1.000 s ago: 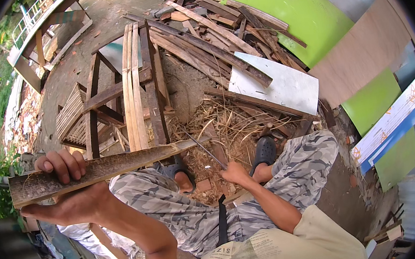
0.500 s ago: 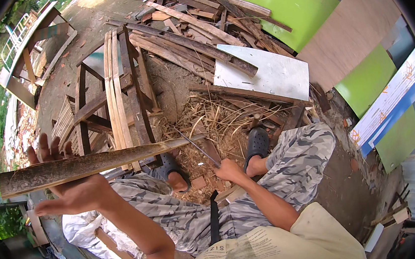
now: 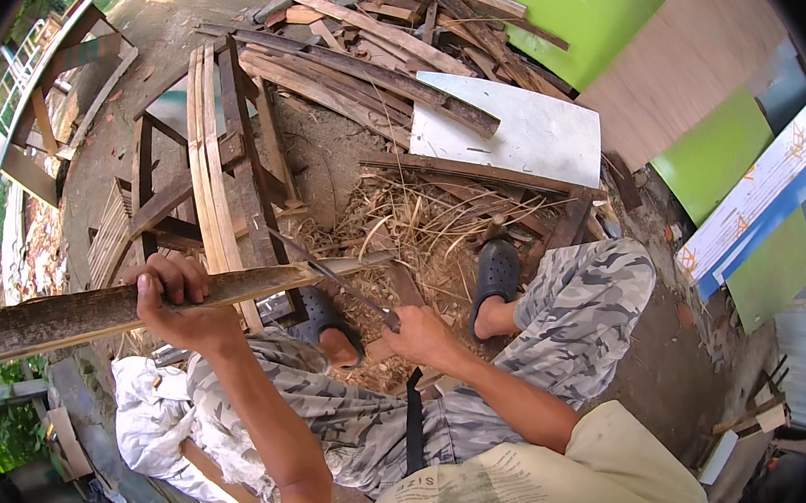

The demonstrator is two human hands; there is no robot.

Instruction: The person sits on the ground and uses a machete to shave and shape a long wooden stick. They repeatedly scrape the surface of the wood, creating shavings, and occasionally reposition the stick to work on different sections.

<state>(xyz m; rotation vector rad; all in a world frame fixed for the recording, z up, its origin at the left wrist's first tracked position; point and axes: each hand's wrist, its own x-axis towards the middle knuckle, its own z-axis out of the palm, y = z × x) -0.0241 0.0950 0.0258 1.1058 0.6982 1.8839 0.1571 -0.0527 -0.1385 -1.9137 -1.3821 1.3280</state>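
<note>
My left hand (image 3: 185, 306) is closed around a long, weathered wooden slat (image 3: 51, 324), held almost level across my left side. The slat is dark and rough on its face, with a paler, tapered end toward the middle. In my right hand (image 3: 423, 335) is a knife with a long, narrow blade (image 3: 333, 276), its fingers wrapped round the handle. The blade slants up and to the left, crossing the slat's pale end; whether the edge touches the wood I cannot tell. Beneath lies a heap of thin, pale shavings (image 3: 419, 216).
Two light slats (image 3: 210, 163) rest on a dark wooden frame (image 3: 250, 169) ahead on the left. Scrap timber (image 3: 357, 72) is piled at the far side, near a white panel (image 3: 508, 135) and green sheets (image 3: 713, 149). My dark clogs (image 3: 498, 276) flank the shavings.
My left hand has gone from open under the slat to gripping it, and the slat has shifted left. My right hand and the knife have moved left and up, the blade now across the slat.
</note>
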